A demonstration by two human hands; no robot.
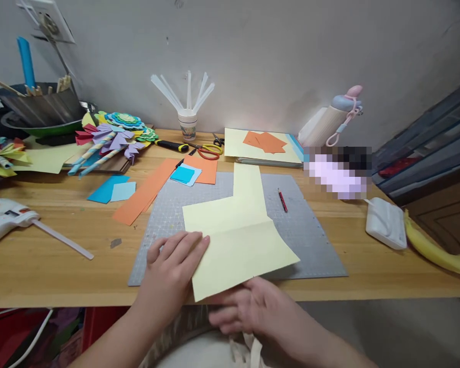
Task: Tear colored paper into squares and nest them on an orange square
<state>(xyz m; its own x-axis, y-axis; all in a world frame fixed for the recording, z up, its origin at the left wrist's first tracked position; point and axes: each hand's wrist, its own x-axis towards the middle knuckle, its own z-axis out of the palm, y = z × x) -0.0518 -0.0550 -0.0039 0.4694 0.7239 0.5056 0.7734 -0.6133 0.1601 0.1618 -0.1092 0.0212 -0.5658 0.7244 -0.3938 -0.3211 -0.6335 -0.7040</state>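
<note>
A pale yellow sheet [237,250] with a crease across it lies over the grey cutting mat [318,245], its near edge sticking out past the table edge. A narrower pale yellow strip [247,179] reaches up from behind it. My left hand [174,266] rests on the sheet's left edge, fingers extended and pressed on the paper. Under the near edge is my right hand [253,306], palm turned up, fingers apart and partly blurred; its fingertips are partly hidden by the sheet. A red pencil [282,200] lies on the mat to the right.
Orange paper [147,191], blue squares [182,175], scissors [210,150] and a cutter [171,146] lie behind the mat. A glue gun [11,220] is at left. A cup of glue sticks [187,125] stands by the wall. At right are a white case [386,223] and a banana [437,250].
</note>
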